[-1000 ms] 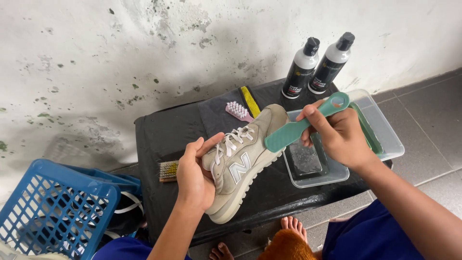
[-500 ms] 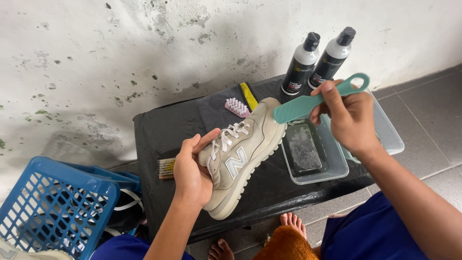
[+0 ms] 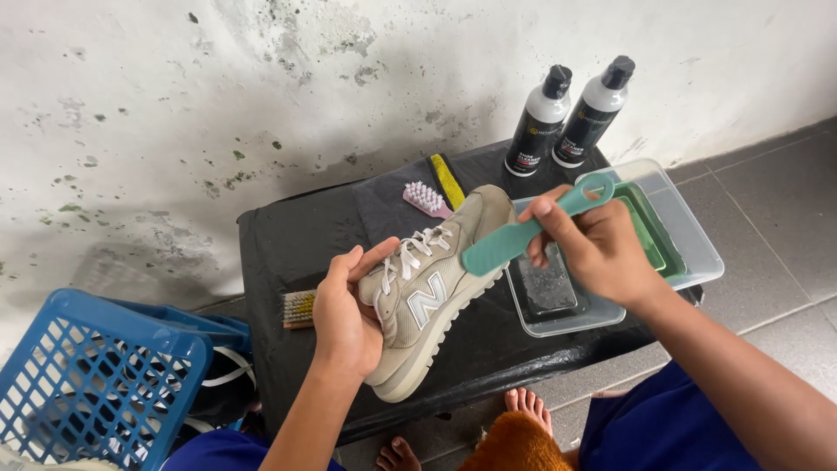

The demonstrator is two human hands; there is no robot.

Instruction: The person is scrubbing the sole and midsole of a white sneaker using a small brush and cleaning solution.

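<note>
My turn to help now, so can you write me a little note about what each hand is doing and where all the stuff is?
Left hand: grips the beige sneaker, tilted over the black table.
Right hand: holds the teal brush at the sneaker's toe end, above the clear tray.
Nearby: two bottles, pink brush, wooden brush, blue basket.
Done: brushing under way.
Left: cannot tell how much.

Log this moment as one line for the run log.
left hand: holds beige sneaker | right hand: holds teal brush at sneaker's toe | clear tub beside
</note>
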